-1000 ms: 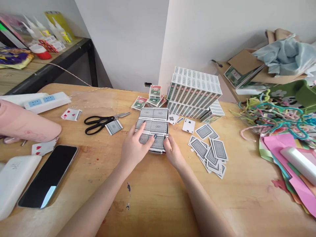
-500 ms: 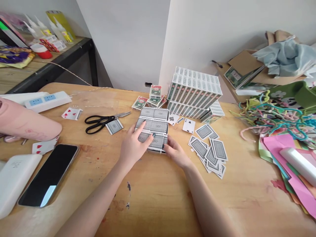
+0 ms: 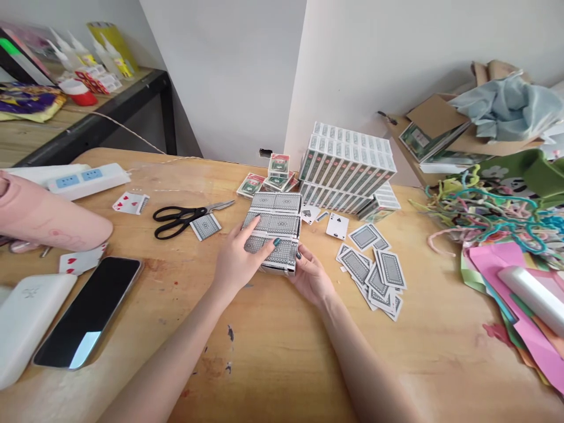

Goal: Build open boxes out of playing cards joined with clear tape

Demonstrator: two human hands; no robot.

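A person's two hands working at a wooden table (image 3: 264, 364), as I am watching from the room. The card-covered box (image 3: 282, 223), its patterned rows facing upward, is sitting on the middle of the table, just ahead of the person. The left hand (image 3: 238, 258) is lying half open across it, thumb and index finger spreading over the top; its other fingers are partly hiding, so I cannot tell whether it is gripping. The right hand (image 3: 312, 276) is closing around the near right corner, thumb pressing at the edge and fingers curling at the side. Beyond the box, small packs (image 3: 278, 167) are standing beside a tall stack of card packs (image 3: 348, 161). To the left, scissors (image 3: 183, 218) are touching a face-down card (image 3: 205, 228); to the right, loose cards (image 3: 379, 270) are overlapping in a heap. A phone (image 3: 90, 311) is lying nearer the left edge.
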